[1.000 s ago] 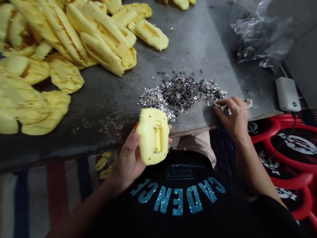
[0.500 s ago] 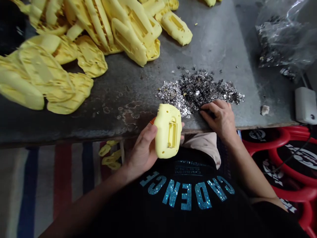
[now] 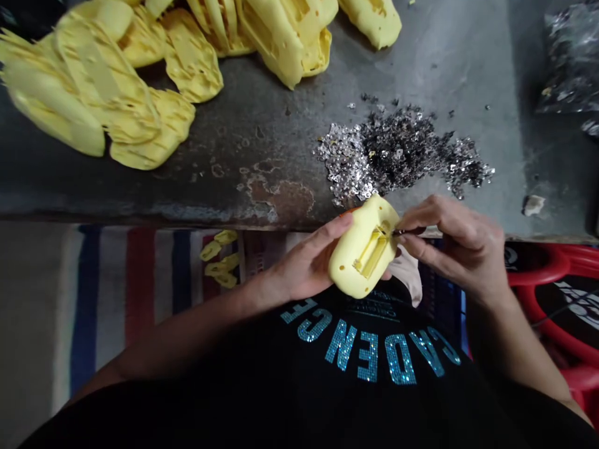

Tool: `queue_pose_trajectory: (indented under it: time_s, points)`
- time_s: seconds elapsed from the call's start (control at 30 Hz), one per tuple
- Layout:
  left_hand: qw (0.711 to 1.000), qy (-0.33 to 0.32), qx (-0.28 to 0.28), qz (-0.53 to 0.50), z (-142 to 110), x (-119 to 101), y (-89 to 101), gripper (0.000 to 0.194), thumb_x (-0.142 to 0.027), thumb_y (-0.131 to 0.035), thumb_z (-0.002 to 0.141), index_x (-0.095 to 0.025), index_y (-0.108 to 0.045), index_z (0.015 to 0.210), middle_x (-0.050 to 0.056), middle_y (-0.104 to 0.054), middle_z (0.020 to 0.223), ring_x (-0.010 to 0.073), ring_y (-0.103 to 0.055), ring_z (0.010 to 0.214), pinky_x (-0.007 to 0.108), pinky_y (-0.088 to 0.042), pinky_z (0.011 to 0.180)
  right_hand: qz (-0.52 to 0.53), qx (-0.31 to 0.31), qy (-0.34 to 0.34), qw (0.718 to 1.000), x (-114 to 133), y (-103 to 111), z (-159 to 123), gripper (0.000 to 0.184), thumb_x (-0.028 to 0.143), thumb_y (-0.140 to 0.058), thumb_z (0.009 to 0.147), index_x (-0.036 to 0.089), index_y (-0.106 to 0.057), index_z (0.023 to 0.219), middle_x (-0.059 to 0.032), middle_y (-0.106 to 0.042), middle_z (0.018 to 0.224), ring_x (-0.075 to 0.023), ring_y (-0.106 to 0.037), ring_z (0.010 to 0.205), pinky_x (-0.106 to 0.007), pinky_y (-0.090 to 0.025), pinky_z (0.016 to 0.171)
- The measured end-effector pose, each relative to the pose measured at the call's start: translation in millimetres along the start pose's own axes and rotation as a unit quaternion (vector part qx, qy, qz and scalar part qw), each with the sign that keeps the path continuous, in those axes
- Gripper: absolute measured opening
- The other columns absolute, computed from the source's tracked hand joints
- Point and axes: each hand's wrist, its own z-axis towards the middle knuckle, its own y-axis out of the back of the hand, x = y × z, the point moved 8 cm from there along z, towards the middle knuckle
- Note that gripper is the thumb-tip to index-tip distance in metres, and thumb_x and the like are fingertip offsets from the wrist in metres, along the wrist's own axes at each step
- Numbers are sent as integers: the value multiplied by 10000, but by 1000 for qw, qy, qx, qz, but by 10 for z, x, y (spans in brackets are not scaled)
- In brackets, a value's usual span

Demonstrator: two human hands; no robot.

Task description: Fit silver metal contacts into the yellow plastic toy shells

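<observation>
My left hand [image 3: 311, 259] is closed around a yellow plastic shell [image 3: 362, 262] with a long battery compartment, tilted to the right near the table's front edge. A bit of orange shows behind the shell's upper left side. My right hand [image 3: 458, 243] pinches a small dark metal piece [image 3: 397, 232] between thumb and fingertips, at the upper end of the compartment. Whether that piece touches the shell I cannot tell. Just beyond both hands lies a pile of small shiny metal clips [image 3: 397, 149].
Yellow plastic shells [image 3: 84, 87] are heaped at the table's back left. A clear plastic bag of metal pieces [image 3: 573, 56] lies at the back right, with a whitish lump [image 3: 533, 204] nearer. Red round-rimmed items [image 3: 552, 268] stand below the table at right.
My right hand has left the metal pile and come to the shell with a small piece. My left hand has tilted the shell to the right. The camera view has shifted.
</observation>
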Motion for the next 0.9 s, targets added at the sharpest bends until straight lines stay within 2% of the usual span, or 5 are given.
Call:
queue_pose_trajectory:
  time_s: [0.23,0.4,0.5,0.73,0.9]
  points:
    - [1000,4,-5,24,25,56,-24,834,-714,-785,1037,-183,-609,1655,119,-883,1114,315,-871,908,426,-733,793,-159,66,78,982,218,-44,0,150,232,-770,1104,311,-776,1231,-37,-832,1038,-223,-771,872,-396,-661,774]
    - [999,-20,-27,-5,43,73,6,693,-638,-821,1042,-214,-687,1574,167,-846,1404,395,-823,1292,538,-727,1040,-213,83,106,968,291,-90,-12,215,193,-746,1105,305,-761,1287,-43,-826,1070,-227,-742,901,-408,-656,788]
    - [999,-17,-39,-12,37,86,16,660,-612,-807,1061,-235,-674,1586,169,-807,1506,422,-770,1410,600,-704,1112,-230,91,110,963,324,-113,-19,245,131,-745,1087,292,-758,1272,-48,-824,1073,-229,-739,913,-400,-644,783]
    - [998,-21,-62,-23,18,61,4,740,-597,-866,1018,-205,-652,1608,182,-805,1502,449,-745,1446,597,-716,1093,-242,77,111,961,358,-139,-24,270,122,-740,1086,290,-752,1297,-51,-838,1063,-223,-740,874,-389,-642,758]
    - [997,-38,-68,-23,14,41,32,674,-607,-888,997,-203,-724,1512,166,-826,1461,435,-760,1419,559,-698,1109,-194,43,60,978,305,-99,-57,321,121,-756,1070,341,-768,1304,-40,-863,1129,-236,-788,892,-424,-668,796]
